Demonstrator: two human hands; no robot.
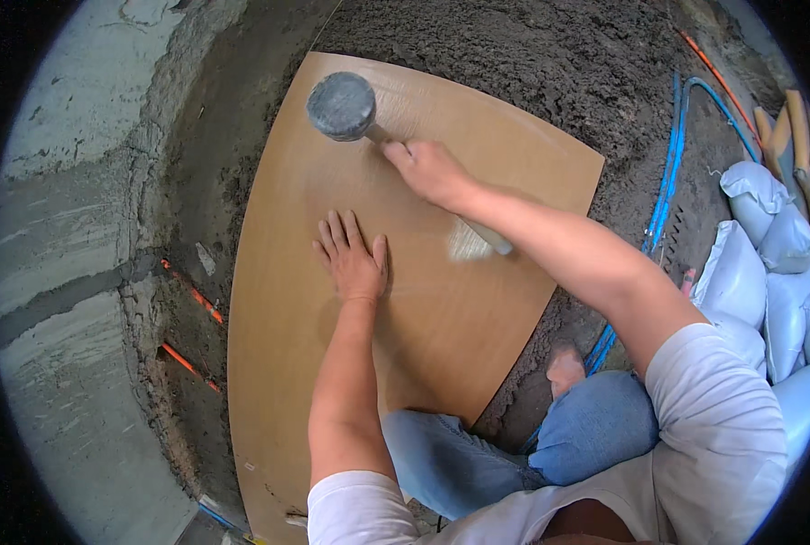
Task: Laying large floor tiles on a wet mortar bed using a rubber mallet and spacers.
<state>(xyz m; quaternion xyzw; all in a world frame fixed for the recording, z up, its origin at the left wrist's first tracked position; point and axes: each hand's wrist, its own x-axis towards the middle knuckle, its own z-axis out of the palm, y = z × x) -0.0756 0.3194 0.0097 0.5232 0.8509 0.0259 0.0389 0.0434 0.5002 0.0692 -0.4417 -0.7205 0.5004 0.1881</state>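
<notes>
Mallet [343, 106] diagonal, head [339, 109] far left

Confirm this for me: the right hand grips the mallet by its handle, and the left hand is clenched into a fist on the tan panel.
Not quite: the left hand isn't clenched. The head view shows it open, palm down on the tan panel. The right hand does grip the mallet by its handle.

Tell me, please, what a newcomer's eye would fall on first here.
Probably the large tan tile, filling the middle of the view beside dark mortar. Over its far end, the right hand grips a grey-headed mallet, while the left hand lies spread on the tile. Bright blue pipes and piled white sacks stand out at the right.
</notes>
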